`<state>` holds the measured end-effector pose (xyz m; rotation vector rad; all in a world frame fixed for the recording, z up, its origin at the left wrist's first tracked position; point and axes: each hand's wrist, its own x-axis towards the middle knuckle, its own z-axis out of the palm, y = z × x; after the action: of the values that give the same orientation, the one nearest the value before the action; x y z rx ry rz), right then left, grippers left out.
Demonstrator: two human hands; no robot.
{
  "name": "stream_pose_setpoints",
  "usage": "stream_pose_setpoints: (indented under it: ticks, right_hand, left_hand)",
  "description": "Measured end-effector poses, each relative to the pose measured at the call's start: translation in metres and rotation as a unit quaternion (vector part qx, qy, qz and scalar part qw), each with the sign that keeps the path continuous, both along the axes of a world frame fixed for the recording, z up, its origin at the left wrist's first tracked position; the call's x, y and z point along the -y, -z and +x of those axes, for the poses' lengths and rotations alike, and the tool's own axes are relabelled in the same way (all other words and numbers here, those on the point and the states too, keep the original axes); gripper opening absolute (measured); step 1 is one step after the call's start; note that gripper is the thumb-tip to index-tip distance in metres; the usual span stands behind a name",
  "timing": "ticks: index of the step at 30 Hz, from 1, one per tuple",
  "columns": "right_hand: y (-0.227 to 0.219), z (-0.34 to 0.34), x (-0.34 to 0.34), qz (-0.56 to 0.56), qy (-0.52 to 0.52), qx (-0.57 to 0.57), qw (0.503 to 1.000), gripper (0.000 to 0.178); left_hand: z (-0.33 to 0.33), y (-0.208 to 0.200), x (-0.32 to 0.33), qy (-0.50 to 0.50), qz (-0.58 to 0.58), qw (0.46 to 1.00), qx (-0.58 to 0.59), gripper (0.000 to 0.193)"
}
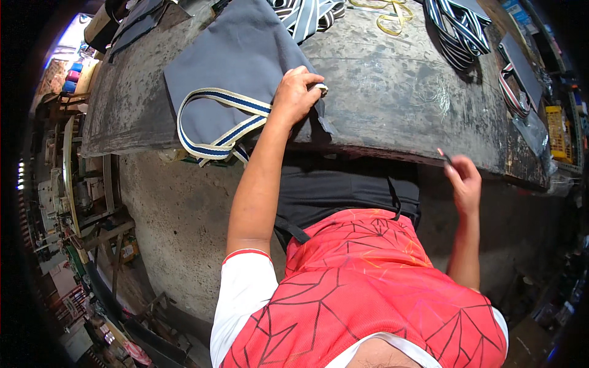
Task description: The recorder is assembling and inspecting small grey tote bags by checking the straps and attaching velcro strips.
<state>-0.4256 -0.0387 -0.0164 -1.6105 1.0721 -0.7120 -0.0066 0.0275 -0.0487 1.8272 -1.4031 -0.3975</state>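
A red patterned shirt fills the foreground as the right hand pinches a slim dark tool at the near edge of the worktop. The left hand is clamped on the right edge of the grey cloth, which lies left of the worktop's middle under a looped striped strap. The cloth looks light and limp, likely best pinched along its edge.
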Motion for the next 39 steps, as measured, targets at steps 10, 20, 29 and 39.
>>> stream_pose_setpoints:
  ticks: [10, 20, 29, 39]
  right_hand:
    - [0.049, 0.245, -0.006, -0.071, -0.044, 0.101, 0.991, 0.009]
    - [0.053, 0.25, -0.006, -0.133, -0.021, 0.07, 0.988, 0.009]
    - [0.047, 0.25, -0.007, -0.151, -0.026, 0.048, 0.987, 0.008]
    - [0.047, 0.25, -0.008, -0.147, -0.017, 0.055, 0.987, 0.007]
  left_hand:
    - [-0.002, 0.008, 0.001, -0.006, -0.003, 1.0, 0.01, 0.023]
    - [-0.002, 0.006, -0.001, -0.013, -0.013, 1.0, 0.015, 0.022]
    - [-0.003, 0.005, -0.001, -0.013, -0.013, 1.0, 0.008, 0.022]
    - [-0.002, 0.003, -0.001, -0.014, -0.012, 1.0, 0.006, 0.022]
